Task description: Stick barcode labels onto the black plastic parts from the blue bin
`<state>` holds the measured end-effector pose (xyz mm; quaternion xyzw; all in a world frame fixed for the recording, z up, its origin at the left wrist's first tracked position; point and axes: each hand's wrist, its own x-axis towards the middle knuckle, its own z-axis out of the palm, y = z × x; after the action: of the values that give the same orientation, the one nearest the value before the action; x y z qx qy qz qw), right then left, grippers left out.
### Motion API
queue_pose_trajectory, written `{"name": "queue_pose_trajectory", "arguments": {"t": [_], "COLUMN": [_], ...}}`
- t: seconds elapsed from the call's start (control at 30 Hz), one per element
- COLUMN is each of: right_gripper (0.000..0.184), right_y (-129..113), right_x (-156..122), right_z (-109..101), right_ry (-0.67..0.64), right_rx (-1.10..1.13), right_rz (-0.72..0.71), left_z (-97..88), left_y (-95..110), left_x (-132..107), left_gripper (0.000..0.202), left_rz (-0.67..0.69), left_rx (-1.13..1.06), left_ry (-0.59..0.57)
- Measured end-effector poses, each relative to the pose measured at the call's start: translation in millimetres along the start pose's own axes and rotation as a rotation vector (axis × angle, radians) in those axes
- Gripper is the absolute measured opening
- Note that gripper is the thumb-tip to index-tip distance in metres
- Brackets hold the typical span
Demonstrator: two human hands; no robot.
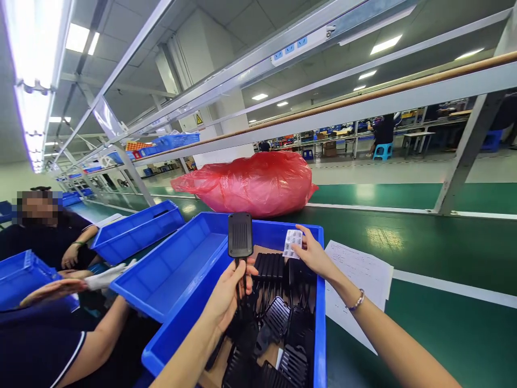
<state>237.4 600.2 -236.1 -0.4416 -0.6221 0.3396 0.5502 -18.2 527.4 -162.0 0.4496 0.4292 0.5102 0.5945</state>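
Note:
My left hand (231, 288) is closed round the leads just below a black ribbed box (240, 235), which stands upright with its ribbed face towards me. Between the thumb and fingers of my right hand (310, 249) is a small sheet of printed white labels (292, 243). Both hands are above a blue bin (320, 323) where several more black ribbed parts (294, 364) with leads lie on brown cardboard. The lower end of the leads in my left hand is lost against the dark parts beneath.
A second blue bin (169, 280) stands to the left, another blue bin (139, 229) beyond it. Written paper sheets (357, 285) lie on the green table (452, 328) at right. A red plastic bag (258, 183) sits behind. Co-workers' arms (95, 334) are close on the left, one white-gloved.

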Motion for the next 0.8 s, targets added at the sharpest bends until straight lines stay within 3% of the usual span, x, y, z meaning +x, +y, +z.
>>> {"name": "queue_pose_trajectory", "arguments": {"t": [0.17,0.43,0.63,0.8], "right_gripper": [0.071,0.087,0.071,0.081], "right_y": [1.7,1.4,1.0,-5.3], "right_x": [0.5,0.6,-1.2,-4.9], "right_z": [-0.7,-3.6,-8.1,-7.9], "right_ry": [-0.01,-0.061,-0.109,-0.168], "right_rx": [0.009,0.023,-0.032,0.003], "right_rz": [-0.003,-0.001,-0.026,-0.021], "left_z": [13.1,4.7,3.8,1.9], "left_y": [-2.9,-7.0,-5.3,1.4], "left_x": [-11.9,-13.8,-21.1,-27.2], "left_gripper": [0.066,0.064,0.061,0.059], "left_rz": [0.105,0.131,0.132,0.154], "left_rx": [-0.054,-0.102,-0.068,-0.035], "left_ry": [-0.085,-0.114,-0.175,-0.138]}}
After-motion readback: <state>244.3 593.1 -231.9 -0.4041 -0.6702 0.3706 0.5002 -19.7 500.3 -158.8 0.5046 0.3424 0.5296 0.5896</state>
